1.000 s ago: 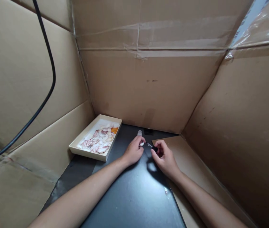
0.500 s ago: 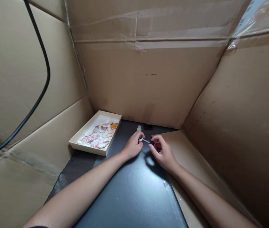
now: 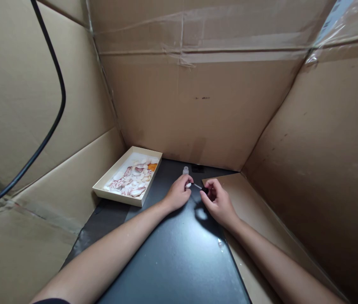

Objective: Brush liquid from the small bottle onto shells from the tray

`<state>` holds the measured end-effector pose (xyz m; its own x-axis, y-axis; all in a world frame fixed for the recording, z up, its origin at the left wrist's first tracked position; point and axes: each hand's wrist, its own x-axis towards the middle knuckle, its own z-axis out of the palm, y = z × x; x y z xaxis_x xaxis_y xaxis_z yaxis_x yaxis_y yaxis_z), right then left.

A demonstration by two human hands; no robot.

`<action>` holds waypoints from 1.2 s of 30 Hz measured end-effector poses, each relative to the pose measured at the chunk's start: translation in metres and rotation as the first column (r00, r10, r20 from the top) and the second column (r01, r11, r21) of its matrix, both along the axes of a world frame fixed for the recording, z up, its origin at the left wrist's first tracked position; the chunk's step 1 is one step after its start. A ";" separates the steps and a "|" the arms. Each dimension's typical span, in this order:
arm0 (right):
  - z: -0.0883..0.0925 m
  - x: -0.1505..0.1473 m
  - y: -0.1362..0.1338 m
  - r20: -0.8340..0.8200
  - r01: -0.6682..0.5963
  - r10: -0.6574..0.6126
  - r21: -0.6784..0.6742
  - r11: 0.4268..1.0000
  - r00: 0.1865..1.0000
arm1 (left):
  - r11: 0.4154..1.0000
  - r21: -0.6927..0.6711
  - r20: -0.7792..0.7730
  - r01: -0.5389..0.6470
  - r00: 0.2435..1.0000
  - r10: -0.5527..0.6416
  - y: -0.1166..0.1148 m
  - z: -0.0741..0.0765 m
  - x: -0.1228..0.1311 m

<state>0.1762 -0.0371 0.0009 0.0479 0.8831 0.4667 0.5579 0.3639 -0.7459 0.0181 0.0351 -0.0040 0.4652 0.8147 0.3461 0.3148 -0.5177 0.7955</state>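
Note:
My left hand pinches a small white shell between thumb and fingers. Opposite it, my right hand grips the black cap of a small applicator brush. The thin stem points left, and its dark tip is close to the shell; whether the two touch I cannot tell. Just beyond my left hand stands a small clear bottle, its lower part hidden by the fingers.
A shallow cream box with several shells in it, one orange, lies to the left. Cardboard walls surround the dark tabletop. A flat cardboard piece lies under my right arm, and a black cable hangs at the left.
The applicator brush has drawn slightly to the right, and its dark tip now shows at the shell's edge. My left hand has barely moved.

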 end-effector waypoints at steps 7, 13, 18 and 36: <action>0.004 -0.001 -0.001 0.033 -0.011 0.011 -0.023 1.000 0.999 | 1.000 0.003 -0.007 0.007 1.000 -0.007 0.000 0.002 0.000; 0.003 0.000 -0.001 0.015 -0.019 0.019 -0.022 1.000 1.000 | 1.000 0.013 -0.014 0.006 1.000 -0.006 0.000 0.003 0.000; 0.004 0.000 -0.001 -0.043 -0.053 0.052 -0.020 0.998 0.998 | 1.000 0.015 -0.020 0.019 1.000 -0.019 0.000 0.003 0.000; 0.005 0.000 -0.001 0.018 -0.041 0.041 -0.007 0.999 0.999 | 0.999 -0.041 0.011 -0.001 1.000 0.001 -0.001 0.001 0.002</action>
